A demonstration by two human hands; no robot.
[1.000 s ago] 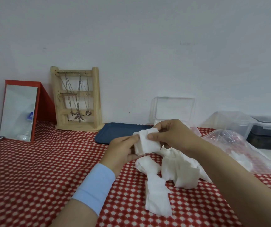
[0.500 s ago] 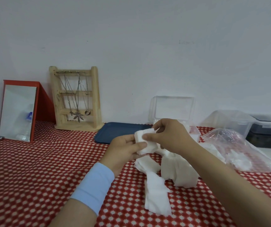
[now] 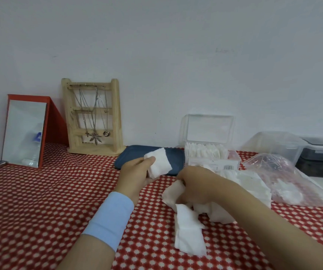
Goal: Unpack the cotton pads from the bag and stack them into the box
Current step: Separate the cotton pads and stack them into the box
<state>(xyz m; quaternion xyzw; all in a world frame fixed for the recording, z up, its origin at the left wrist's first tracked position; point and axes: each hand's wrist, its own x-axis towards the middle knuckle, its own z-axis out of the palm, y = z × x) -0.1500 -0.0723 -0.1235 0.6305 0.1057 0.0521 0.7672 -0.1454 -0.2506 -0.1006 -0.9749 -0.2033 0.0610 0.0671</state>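
Left hand (image 3: 137, 177) is sitting near frame center, thumb and fingers curling round a small stack of cotton pads (image 3: 159, 162) and holding it up off the cloth, over the dark blue tray (image 3: 131, 156). A light blue wristband (image 3: 110, 217) is showing on that wrist.

Right hand (image 3: 197, 185) is reaching in from 5 o'clock, back toward the camera, fingers curling down into the loose pads (image 3: 188, 232) and pinching the top one at its edge. That pile is lying on the red-and-white tablecloth (image 3: 39, 211), trailing toward 6 o'clock.

The clear box (image 3: 213, 162) is standing at 2 o'clock from the hands, lid tipping up and back, with a row of pads showing inside. The clear bag (image 3: 285, 178) is lying at 3 o'clock, crumpled, some pads showing inside it.

A wooden jewelry stand (image 3: 92, 117) is standing at 11 o'clock against the wall, a red-framed mirror (image 3: 24, 133) at 10 o'clock, and clear containers (image 3: 277, 145) are sitting behind the bag.
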